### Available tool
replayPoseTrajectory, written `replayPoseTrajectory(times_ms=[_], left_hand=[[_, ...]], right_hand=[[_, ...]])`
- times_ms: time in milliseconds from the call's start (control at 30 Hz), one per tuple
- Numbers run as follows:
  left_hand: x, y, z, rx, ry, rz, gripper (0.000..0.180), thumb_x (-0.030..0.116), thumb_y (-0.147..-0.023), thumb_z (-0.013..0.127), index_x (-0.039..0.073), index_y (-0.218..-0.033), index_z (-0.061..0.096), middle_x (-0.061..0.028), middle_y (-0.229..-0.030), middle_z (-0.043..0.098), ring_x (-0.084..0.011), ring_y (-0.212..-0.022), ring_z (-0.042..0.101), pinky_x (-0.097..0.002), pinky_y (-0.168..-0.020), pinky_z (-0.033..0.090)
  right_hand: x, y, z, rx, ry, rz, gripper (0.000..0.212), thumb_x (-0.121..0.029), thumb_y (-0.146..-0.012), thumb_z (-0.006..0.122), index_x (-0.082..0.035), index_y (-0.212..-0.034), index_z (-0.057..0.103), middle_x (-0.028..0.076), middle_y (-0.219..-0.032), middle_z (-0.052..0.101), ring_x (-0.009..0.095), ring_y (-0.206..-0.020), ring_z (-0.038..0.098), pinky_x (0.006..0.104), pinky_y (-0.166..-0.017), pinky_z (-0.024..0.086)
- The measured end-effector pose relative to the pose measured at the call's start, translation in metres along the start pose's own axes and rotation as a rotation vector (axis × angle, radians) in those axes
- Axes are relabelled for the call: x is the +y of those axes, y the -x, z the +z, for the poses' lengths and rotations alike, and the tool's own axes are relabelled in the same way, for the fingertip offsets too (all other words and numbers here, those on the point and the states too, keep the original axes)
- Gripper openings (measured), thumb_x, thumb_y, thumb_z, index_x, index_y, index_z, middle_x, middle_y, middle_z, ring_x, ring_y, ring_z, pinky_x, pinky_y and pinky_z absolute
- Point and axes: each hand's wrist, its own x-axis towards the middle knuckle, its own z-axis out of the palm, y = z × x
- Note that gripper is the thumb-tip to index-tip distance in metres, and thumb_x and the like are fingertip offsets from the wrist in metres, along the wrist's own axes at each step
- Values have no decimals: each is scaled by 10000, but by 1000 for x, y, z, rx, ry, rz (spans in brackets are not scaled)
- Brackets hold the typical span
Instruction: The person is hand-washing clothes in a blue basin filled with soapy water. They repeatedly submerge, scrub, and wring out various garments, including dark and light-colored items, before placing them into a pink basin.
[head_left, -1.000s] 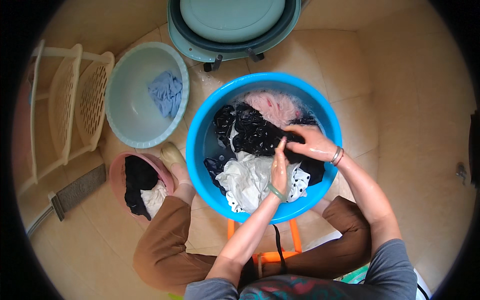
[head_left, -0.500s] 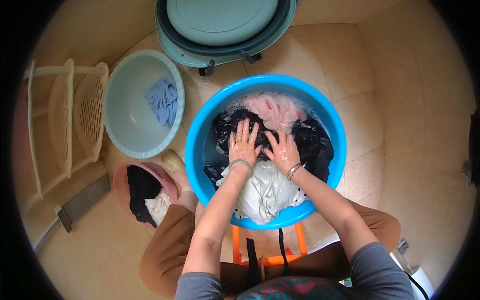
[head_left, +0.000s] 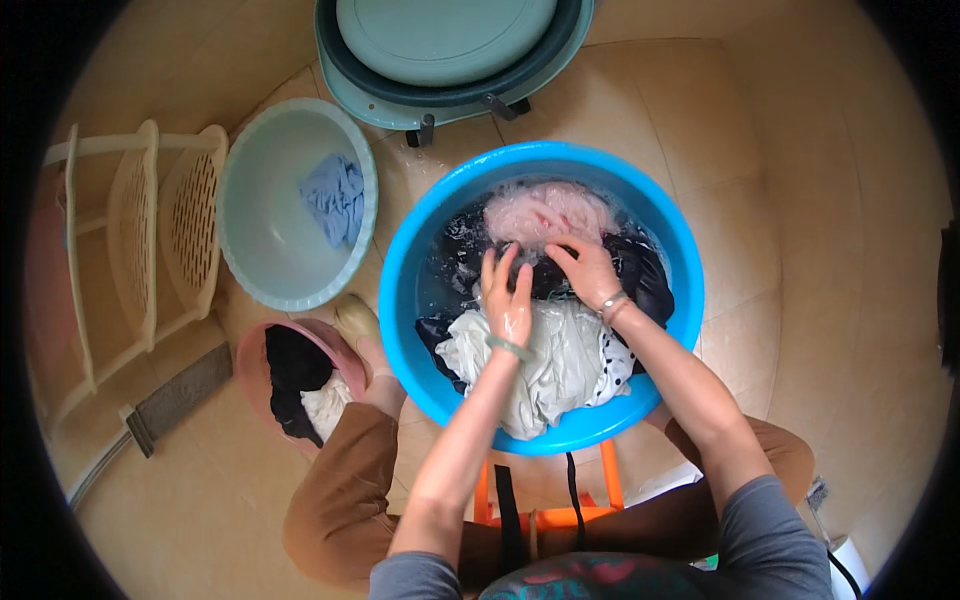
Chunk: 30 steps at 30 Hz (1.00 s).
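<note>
A bright blue basin (head_left: 397, 330) holds water and wet laundry. My left hand (head_left: 508, 300), with a green bangle at the wrist, is over the dark cloth (head_left: 460, 245), fingers apart and nothing visible in them. Beside it, my right hand (head_left: 590, 273), wearing a silvery bracelet, has its thumb and fingers apart, pointing left over the same dark cloth. A pink garment (head_left: 555, 208) lies beyond my hands in soapy water. Nearer to me is a white garment (head_left: 545, 375), with a white cloth with black dots (head_left: 613, 366) at its right.
A pale green basin (head_left: 262, 265) with a blue cloth (head_left: 335, 198) stands to the left. Below it is a pink bucket (head_left: 255, 377) of black and white clothes. Left of these are a cream rack (head_left: 150, 240) and a grey flat mop (head_left: 185, 395). Folded green tubs (head_left: 450, 45) stand at the far side.
Both hands have lifted from lying flat on the dark cloth, their fingers now bent. My right hand has turned to point left. The whole view has shifted slightly.
</note>
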Motion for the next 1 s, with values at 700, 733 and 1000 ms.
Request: replayPoseTrajectory(times_ms=[700, 733, 1000], left_hand=[[54, 16, -56, -471, 1379, -661, 377, 366, -953, 535, 103, -1222, 542, -42, -1143, 622, -178, -1020, 616, -342, -863, 518], [49, 19, -53, -464, 1358, -680, 364, 359, -951, 537, 99, -1206, 551, -42, -1129, 628, -177, -1011, 620, -340, -860, 519], [-12, 39, -7, -284, 1478, -646, 281, 303, -935, 554, 67, -1072, 619, -35, -1019, 668, -172, -945, 648, -332, -834, 531]], right_hand=[[-131, 124, 3, 174, 283, -750, 235, -286, -728, 745, -191, -936, 689, 0, -1036, 542, 198, -816, 508, 290, -661, 481], [-130, 121, 3, 159, 283, -726, 205, -297, -721, 752, -181, -877, 688, -1, -1002, 544, 197, -816, 513, 289, -659, 481], [-73, 60, 6, 169, -25, -472, 115, -161, -827, 600, -95, -740, 636, 137, -784, 601, 314, -702, 626, 404, -588, 504]])
